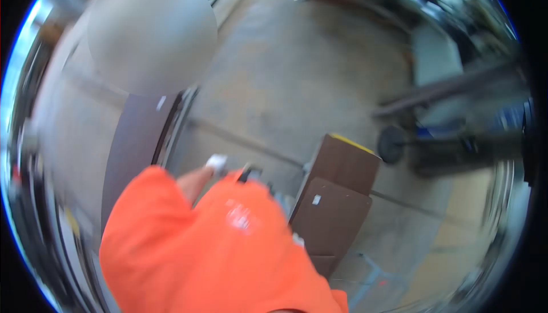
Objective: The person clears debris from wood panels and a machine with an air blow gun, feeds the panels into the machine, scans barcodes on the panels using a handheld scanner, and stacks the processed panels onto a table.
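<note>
A long, dark-brown flat panel with a small white label lies towards 9 o'clock, its near end hidden by the person's bright-orange sleeve. The left hand is just to the 3 o'clock side of the panel, a whitish smear at the end of a bare forearm. Whether that white is a glove or something held cannot be told, nor can the spread of the fingers. The right hand is out of sight, so its grip cannot be told either.

Towards 4 o'clock, past the orange-clad torso, are two overlapping brown rectangular boards: an upper one with a yellow edge and a lower one with a white label. Apart from these boards, the long panel shows no visible joining to them; how much of the work is done or left cannot be judged.

Farther out, grey concrete floor spreads towards 1 o'clock, and a dark cylindrical shape blurs at 3 o'clock.
</note>
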`<state>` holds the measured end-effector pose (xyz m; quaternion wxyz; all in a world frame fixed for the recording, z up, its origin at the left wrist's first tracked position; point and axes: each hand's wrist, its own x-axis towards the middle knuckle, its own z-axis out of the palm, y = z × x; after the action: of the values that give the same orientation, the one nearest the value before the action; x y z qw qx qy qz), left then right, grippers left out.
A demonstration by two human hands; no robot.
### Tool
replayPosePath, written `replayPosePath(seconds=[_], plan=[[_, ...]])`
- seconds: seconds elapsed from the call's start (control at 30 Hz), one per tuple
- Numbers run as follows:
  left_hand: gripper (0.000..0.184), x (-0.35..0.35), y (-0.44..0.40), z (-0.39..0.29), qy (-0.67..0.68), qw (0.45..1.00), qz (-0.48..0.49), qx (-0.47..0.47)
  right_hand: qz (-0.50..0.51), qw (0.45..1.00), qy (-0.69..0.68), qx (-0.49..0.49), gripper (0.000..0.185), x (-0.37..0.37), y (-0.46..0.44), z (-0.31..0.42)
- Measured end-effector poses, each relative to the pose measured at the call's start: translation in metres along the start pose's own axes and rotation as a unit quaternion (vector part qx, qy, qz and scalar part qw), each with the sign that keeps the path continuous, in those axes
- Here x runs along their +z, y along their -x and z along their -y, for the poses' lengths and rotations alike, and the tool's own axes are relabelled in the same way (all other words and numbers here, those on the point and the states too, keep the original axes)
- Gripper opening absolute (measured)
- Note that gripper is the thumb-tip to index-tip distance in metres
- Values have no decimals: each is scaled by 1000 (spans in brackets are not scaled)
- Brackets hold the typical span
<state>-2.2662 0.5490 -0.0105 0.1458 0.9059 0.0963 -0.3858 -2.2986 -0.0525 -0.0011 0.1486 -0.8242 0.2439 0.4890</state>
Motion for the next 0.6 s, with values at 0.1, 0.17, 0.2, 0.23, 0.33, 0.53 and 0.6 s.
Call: replayPosePath(seconds=[0.1, 0.17, 0.2, 0.23, 0.33, 0.53, 0.6], plan=[[36, 59, 50, 103, 502, 810, -64, -296, 31, 990, 68, -121, 80, -11, -76, 117], [43, 65, 94, 140, 538, 751, -112, -367, 60, 979, 89, -172, 77, -8, -128, 198], [43, 60, 120, 151, 593, 679, -125, -414, 72, 974, 95, -193, 76, -6, -152, 241], [43, 77, 129, 166, 638, 614, -159, -437, 84, 969, 99, -208, 74, -8, -170, 287], [38, 93, 143, 163, 734, 412, -256, -474, 177, 960, -33, -215, 70, -20, -211, 431], [38, 146, 128, 76, 804, 207, -208, -517, 114, 971, 117, -175, 49, -36, -57, 716], [41, 174, 93, 21, 753, 348, -133, -542, 133, 973, 66, -176, 47, -22, -59, 792]])
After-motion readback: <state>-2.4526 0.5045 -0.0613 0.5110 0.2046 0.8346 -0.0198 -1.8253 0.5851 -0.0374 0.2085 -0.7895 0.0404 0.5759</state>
